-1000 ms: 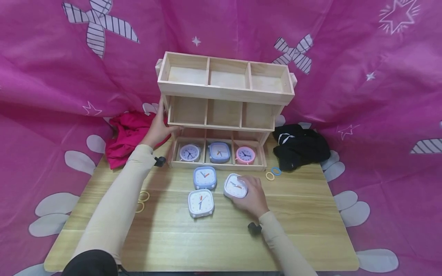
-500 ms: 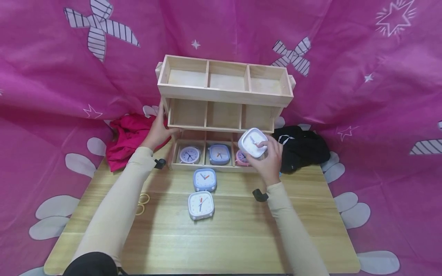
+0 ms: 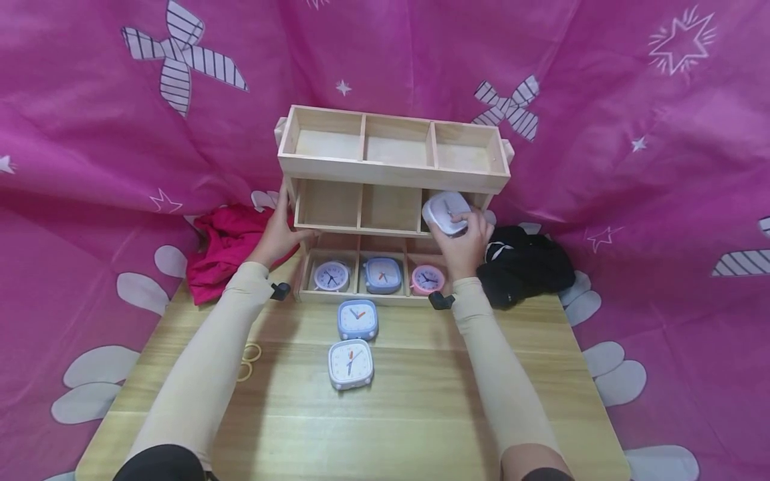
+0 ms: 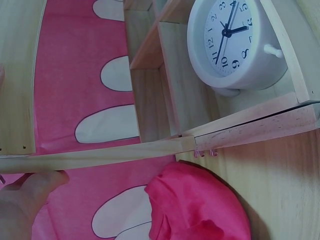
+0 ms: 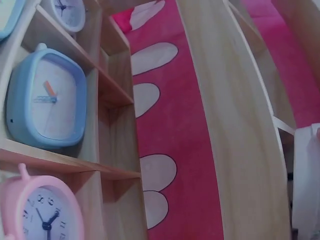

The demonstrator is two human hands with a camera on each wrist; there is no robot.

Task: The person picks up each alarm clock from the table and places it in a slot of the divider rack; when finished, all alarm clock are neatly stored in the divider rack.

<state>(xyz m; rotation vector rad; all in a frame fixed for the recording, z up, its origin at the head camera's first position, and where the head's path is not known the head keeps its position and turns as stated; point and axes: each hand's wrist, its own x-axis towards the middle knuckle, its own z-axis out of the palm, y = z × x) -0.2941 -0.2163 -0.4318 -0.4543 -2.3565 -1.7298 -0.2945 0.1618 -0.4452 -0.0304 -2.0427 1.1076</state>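
Observation:
A white square alarm clock (image 3: 448,212) is in my right hand (image 3: 468,244), tilted at the front of the right-hand compartment in the rack's middle tier. Thumb and fingers hold its sides. At the upper left, my left hand (image 3: 278,234) grips the side of the three-tier wooden rack (image 3: 394,172); its thumb (image 4: 50,181) lies along a wooden strut in the left wrist view. In the bottom tier sit a round lilac clock (image 3: 331,276), a square blue clock (image 5: 50,100) and a round pink clock (image 3: 428,279), one per compartment.
On the table (image 3: 385,427), another blue clock (image 3: 357,319) and a white clock (image 3: 351,364) stand before the rack. Yellow rings (image 3: 248,361) lie at left. Red cloth (image 3: 222,247) and black cloth (image 3: 523,267) flank the rack; a pink curtain (image 3: 385,53) hangs behind.
My right hand has lifted the white clock off the table, past the pink clock, and up to the middle tier's right compartment. My left hand has stayed at the rack's left side.

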